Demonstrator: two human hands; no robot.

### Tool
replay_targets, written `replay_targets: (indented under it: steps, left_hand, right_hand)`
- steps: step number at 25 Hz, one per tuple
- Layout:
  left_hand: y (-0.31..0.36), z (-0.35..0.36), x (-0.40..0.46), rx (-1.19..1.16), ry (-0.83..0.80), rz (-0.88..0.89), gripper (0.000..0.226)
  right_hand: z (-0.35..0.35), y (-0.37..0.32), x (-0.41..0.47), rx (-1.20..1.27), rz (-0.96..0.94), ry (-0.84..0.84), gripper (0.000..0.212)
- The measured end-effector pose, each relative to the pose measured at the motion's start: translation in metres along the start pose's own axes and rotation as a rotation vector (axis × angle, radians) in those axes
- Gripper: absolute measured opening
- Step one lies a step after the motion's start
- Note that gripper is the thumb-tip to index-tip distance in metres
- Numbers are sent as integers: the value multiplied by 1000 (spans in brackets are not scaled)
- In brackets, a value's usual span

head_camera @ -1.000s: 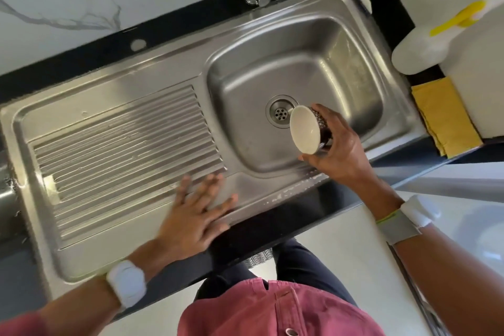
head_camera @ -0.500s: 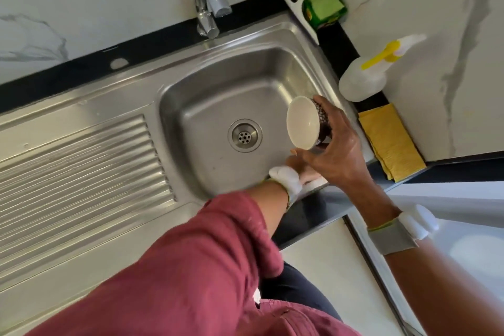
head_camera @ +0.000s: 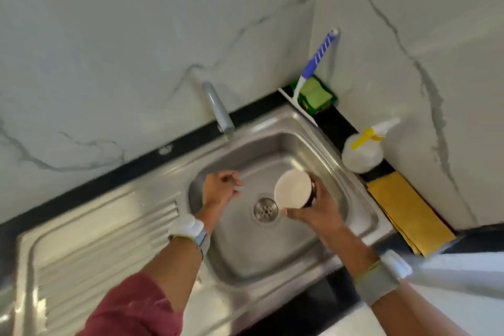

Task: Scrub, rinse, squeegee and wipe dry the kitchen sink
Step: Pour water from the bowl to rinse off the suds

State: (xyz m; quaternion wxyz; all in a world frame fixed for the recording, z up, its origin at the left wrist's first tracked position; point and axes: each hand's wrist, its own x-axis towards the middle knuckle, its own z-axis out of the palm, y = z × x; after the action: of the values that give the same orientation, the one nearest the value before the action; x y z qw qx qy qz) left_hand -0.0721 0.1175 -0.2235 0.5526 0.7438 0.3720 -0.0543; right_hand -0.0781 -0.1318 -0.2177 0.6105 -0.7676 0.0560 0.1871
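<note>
Far left, the ribbed draining board (head_camera: 103, 232) of the steel sink (head_camera: 272, 254) runs flat along the dark worktop (head_camera: 81, 188). A red sleeve (head_camera: 131, 308) leads up to the left hand (head_camera: 219, 188), which hangs over the back-left part of the basin, fingers (head_camera: 231, 176) loosely curled and gripping nothing. Above it the grey tap (head_camera: 218, 109) leans out from the marble wall. Dead centre of the basin, the round drain (head_camera: 265, 209) sits bare. Just right of the drain, the right hand (head_camera: 316, 211) holds a cup (head_camera: 293, 188) tipped on its side over the basin, white inside turned to the camera, dark outside wrapped by the curled fingers (head_camera: 317, 191). Both wrists wear white bands. In the corner behind the sink, a squeegee (head_camera: 313, 71) with a blue-and-white handle leans against the wall, beside a green sponge (head_camera: 317, 91). Further right on the worktop stands a white spray bottle (head_camera: 362, 150) with a yellow trigger, and next to it a folded yellow cloth (head_camera: 406, 213) lies flat.
</note>
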Motion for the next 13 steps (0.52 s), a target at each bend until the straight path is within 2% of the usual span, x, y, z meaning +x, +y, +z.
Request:
replay_targets:
  steps: [3,6,8,10,13]
  left_hand:
    - [50,-41,29,8,150,140,11]
    - [96,-47,50,26,188,242,19]
    - [114,-40,64,113,212,315,23]
    - [125,-33,81,176,218,314,30]
    - [120,-29,104,140,199,271,18]
  right_hand:
    - [44,-11,14,276,49,-76,102]
    - [72,-34,25,513,143,-125,95]
    - [83,-46,34,534,144,-153,93]
    - [92,-55,44,516,144,-151,96]
    - [100,-67,57,523,166,-129,93]
